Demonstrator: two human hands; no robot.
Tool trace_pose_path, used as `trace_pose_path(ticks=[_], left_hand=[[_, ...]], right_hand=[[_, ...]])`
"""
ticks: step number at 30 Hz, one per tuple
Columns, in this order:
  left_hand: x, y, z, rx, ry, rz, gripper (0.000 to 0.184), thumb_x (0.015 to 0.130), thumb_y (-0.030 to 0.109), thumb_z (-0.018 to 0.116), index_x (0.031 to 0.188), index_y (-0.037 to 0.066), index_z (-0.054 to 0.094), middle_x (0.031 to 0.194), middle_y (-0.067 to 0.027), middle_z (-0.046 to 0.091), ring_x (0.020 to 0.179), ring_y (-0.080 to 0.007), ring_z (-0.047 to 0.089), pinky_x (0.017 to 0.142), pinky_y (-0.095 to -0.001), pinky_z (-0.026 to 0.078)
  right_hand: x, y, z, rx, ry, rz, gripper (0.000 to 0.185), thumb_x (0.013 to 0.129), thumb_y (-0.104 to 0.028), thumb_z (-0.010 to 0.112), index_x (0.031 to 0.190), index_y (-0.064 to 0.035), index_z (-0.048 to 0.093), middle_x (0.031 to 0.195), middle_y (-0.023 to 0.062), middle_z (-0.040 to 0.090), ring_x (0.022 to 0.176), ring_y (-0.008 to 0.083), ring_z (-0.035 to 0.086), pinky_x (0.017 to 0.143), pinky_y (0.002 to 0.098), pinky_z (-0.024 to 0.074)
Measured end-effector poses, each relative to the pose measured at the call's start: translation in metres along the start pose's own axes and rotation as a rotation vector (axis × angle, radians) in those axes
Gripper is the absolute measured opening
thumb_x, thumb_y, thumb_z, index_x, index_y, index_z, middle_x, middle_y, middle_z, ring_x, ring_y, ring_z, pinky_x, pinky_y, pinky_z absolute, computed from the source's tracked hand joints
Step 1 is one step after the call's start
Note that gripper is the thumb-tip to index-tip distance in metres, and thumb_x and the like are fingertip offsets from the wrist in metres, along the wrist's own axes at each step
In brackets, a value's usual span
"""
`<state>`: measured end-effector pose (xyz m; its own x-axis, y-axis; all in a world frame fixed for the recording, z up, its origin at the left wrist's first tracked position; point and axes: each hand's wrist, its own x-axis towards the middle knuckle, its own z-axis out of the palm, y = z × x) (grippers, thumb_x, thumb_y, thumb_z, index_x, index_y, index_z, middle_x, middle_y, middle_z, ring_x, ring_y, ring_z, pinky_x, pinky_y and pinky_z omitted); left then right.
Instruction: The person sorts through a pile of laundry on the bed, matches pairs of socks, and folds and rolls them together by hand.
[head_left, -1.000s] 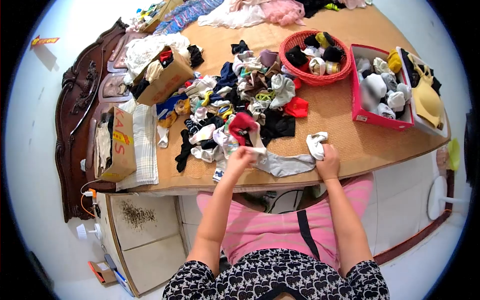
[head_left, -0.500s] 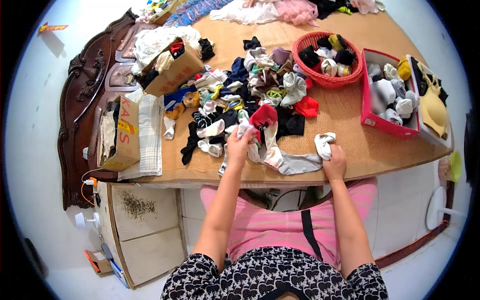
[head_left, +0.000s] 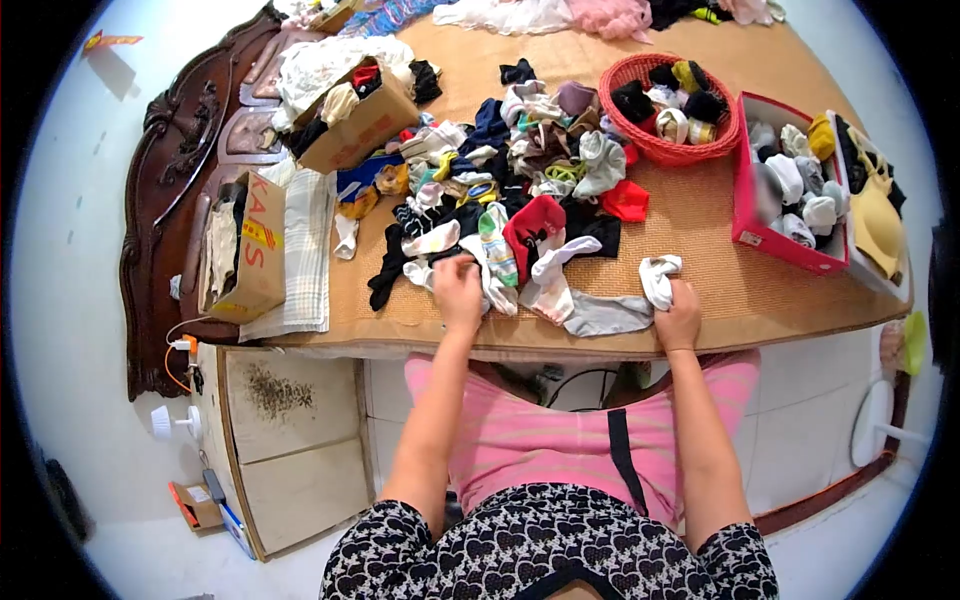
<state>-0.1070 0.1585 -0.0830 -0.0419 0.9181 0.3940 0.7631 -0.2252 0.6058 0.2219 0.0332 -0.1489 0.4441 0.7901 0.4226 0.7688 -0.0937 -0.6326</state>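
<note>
My right hand (head_left: 678, 318) is closed round a white sock (head_left: 659, 281) near the front edge of the bed. A grey sock (head_left: 608, 314) lies flat just left of that hand. My left hand (head_left: 458, 290) is at the front of a heap of mixed socks (head_left: 490, 170), beside a striped sock (head_left: 497, 245); its fingers are blurred and whether they grip anything is unclear. To its right lie a red sock (head_left: 533, 232) and a white sock (head_left: 553, 268) on the heap's front.
A red basket (head_left: 668, 150) and a pink box (head_left: 785, 249) hold socks. Beside them a white box (head_left: 880, 268) holds a yellow bra (head_left: 878, 222). Cardboard boxes (head_left: 262, 250) with clothes stand at left, near a carved headboard (head_left: 165, 190).
My left hand has let go of the red sock and moved left along the heap. The red and white socks now lie at the heap's front. My right hand keeps its white sock.
</note>
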Motion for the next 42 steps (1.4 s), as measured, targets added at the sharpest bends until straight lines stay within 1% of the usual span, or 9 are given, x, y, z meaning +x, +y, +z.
trace_pose_path(ticks=[4, 8, 10, 16, 22, 30, 34, 36, 42], left_hand=[[0.045, -0.043, 0.005, 0.323, 0.130, 0.155, 0.037, 0.072, 0.018, 0.070, 0.102, 0.001, 0.055, 0.109, -0.0162, 0.054, 0.105, -0.0347, 0.049, 0.095, -0.0412, 0.034], [0.066, -0.065, 0.008, 0.531, -0.088, 0.136, 0.028, 0.080, 0.025, 0.065, 0.099, 0.005, 0.059, 0.094, -0.0137, 0.062, 0.102, -0.0330, 0.053, 0.092, -0.0424, 0.038], [0.071, -0.035, -0.005, 0.354, 0.057, -0.007, 0.022, 0.086, 0.025, 0.058, 0.094, 0.004, 0.057, 0.087, -0.0136, 0.062, 0.083, -0.0303, 0.059, 0.074, -0.0396, 0.046], [0.029, 0.007, -0.050, -1.068, 0.147, -0.424, 0.020, 0.095, 0.020, 0.047, 0.107, 0.006, 0.051, 0.099, -0.0056, 0.058, 0.085, -0.0170, 0.058, 0.072, -0.0317, 0.048], [-0.036, -0.002, -0.069, -1.388, 0.105, -0.795, 0.042, 0.099, 0.033, 0.038, 0.129, 0.005, 0.043, 0.125, -0.0102, 0.053, 0.115, -0.0255, 0.051, 0.099, -0.0443, 0.039], [-0.078, -0.016, -0.069, -1.549, 0.108, -1.046, 0.037, 0.095, 0.023, 0.049, 0.127, 0.004, 0.044, 0.122, -0.0117, 0.055, 0.112, -0.0283, 0.053, 0.098, -0.0457, 0.042], [-0.083, -0.032, -0.068, -1.593, 0.126, -0.990, 0.039, 0.093, 0.021, 0.052, 0.128, 0.004, 0.044, 0.122, -0.0110, 0.055, 0.113, -0.0286, 0.053, 0.098, -0.0465, 0.042], [-0.084, -0.041, -0.068, -1.678, 0.134, -1.005, 0.041, 0.094, 0.025, 0.049, 0.130, 0.005, 0.043, 0.125, -0.0116, 0.053, 0.116, -0.0289, 0.051, 0.100, -0.0467, 0.040], [-0.052, -0.038, -0.061, -1.688, 0.022, -0.976, 0.046, 0.097, 0.035, 0.041, 0.133, 0.006, 0.039, 0.131, -0.0113, 0.047, 0.120, -0.0295, 0.047, 0.101, -0.0469, 0.036]], right_hand=[[0.002, 0.000, -0.002, -0.011, -0.031, -0.027, 0.012, 0.072, -0.008, 0.060, 0.083, -0.0053, 0.056, 0.075, 0.0123, 0.054, 0.073, 0.0333, 0.052, 0.066, 0.0422, 0.0431], [0.000, 0.003, 0.001, -0.031, -0.029, -0.023, 0.017, 0.070, -0.007, 0.060, 0.086, -0.0051, 0.056, 0.077, 0.0124, 0.054, 0.076, 0.0335, 0.053, 0.069, 0.0420, 0.0431], [-0.001, 0.007, 0.004, -0.038, 0.018, -0.007, 0.024, 0.068, -0.007, 0.060, 0.092, -0.0052, 0.055, 0.082, 0.0128, 0.054, 0.081, 0.0334, 0.052, 0.073, 0.0413, 0.0431], [0.004, -0.012, -0.017, 0.086, -0.026, 0.018, 0.050, 0.064, -0.010, 0.061, 0.112, -0.0047, 0.048, 0.103, 0.0155, 0.049, 0.099, 0.0339, 0.048, 0.087, 0.0411, 0.0403], [-0.011, -0.052, -0.013, 0.025, 0.114, -0.258, 0.049, 0.065, -0.015, 0.064, 0.111, -0.0062, 0.050, 0.106, 0.0146, 0.049, 0.106, 0.0326, 0.044, 0.092, 0.0447, 0.0328], [-0.035, -0.170, 0.049, 0.260, -0.492, -0.587, 0.022, 0.068, -0.011, 0.064, 0.089, -0.0068, 0.062, 0.120, 0.0123, 0.050, 0.111, 0.0324, 0.046, 0.091, 0.0446, 0.0380], [-0.029, -0.192, 0.082, -0.009, -0.541, -0.474, 0.022, 0.077, -0.015, 0.064, 0.097, -0.0057, 0.065, 0.120, 0.0128, 0.050, 0.111, 0.0317, 0.048, 0.089, 0.0406, 0.0404], [-0.014, -0.189, 0.086, 0.680, -0.495, -0.061, 0.023, 0.082, -0.015, 0.062, 0.102, -0.0028, 0.064, 0.114, 0.0120, 0.053, 0.102, 0.0279, 0.053, 0.083, 0.0334, 0.0433], [0.018, -0.154, 0.040, 1.180, -0.195, 0.481, 0.026, 0.089, -0.007, 0.056, 0.113, 0.0009, 0.060, 0.105, 0.0035, 0.058, 0.092, 0.0102, 0.053, 0.077, 0.0214, 0.0432]])
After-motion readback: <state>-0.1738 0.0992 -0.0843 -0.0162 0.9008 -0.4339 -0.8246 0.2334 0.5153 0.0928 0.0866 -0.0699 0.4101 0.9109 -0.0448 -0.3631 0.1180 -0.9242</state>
